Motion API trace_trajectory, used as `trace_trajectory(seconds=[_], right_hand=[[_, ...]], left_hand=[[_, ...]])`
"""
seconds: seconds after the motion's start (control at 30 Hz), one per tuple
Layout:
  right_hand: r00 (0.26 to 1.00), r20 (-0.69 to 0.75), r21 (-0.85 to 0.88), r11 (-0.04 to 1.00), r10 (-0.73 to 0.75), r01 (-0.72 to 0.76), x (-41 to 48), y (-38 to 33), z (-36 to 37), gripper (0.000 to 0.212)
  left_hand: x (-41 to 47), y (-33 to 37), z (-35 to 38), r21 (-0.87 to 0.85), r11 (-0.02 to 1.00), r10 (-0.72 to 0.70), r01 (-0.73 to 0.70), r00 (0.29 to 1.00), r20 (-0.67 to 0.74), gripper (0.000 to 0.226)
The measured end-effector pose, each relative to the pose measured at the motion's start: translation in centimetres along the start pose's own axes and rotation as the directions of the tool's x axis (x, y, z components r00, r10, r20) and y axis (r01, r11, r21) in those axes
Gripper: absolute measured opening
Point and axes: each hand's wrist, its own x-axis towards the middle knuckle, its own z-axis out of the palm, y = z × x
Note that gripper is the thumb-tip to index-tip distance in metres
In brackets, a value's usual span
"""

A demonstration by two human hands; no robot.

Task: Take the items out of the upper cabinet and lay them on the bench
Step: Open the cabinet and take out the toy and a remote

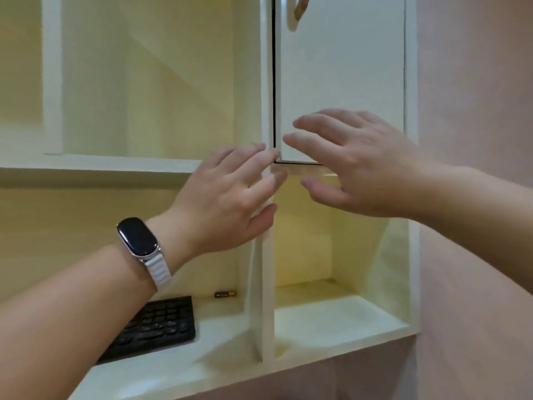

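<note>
Two bare forearms rise from the lower corners of the frame. The one from lower left wears a dark-faced watch (138,236) on a white band. Its left hand (227,194), at centre frame, is spread flat with straight fingers and holds nothing. The right hand (354,166), just right of centre, is also wide open and holds nothing, its fingertips lying over the lower left corner of a closed white door (340,82). Motion blur hides whether either hand actually touches the wood. Behind the left arm, at lower left, a black keyboard (161,324) lies on an open shelf of the upper cabinet (266,82), with a small dark cylinder (225,293) near it against the back. These may be among the items to clear; anything behind the door is hidden, and the bench is out of view. Farther up, the door's curved handle (298,10) sits at the top edge of the frame, beside the dark gap along its left side. The step in hand looks like opening that door. It is best done by hooking the right fingertips behind the free lower left edge, or reaching for the handle, and swinging it open slowly, with the left hand drawn back out of its path and ready to steady anything that shifts inside.
</note>
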Motion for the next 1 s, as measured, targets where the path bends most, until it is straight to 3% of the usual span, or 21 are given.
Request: trace_trajectory(seconds=[0.37, 0.77, 1.0], right_hand=[[0.948, -0.069, -0.144, 0.943, -0.311, 0.299, 4.6, 3.7, 4.4, 0.052], [0.912, -0.125, -0.245, 0.903, -0.391, 0.354, 5.7, 4.3, 2.7, 0.047], [0.919, 0.045, -0.298, 0.872, -0.393, 0.388, 5.2, 3.9, -1.8, 0.040]], left_hand=[[0.2, -1.4, 1.5, 0.089, 0.994, 0.072, -0.069, 0.997, -0.029, 0.050], [0.0, -1.6, 1.9, 0.147, 0.985, 0.097, -0.094, 0.995, -0.016, 0.051], [0.0, -1.7, 1.7, 0.149, 0.981, 0.132, -0.126, 0.991, -0.033, 0.051]])
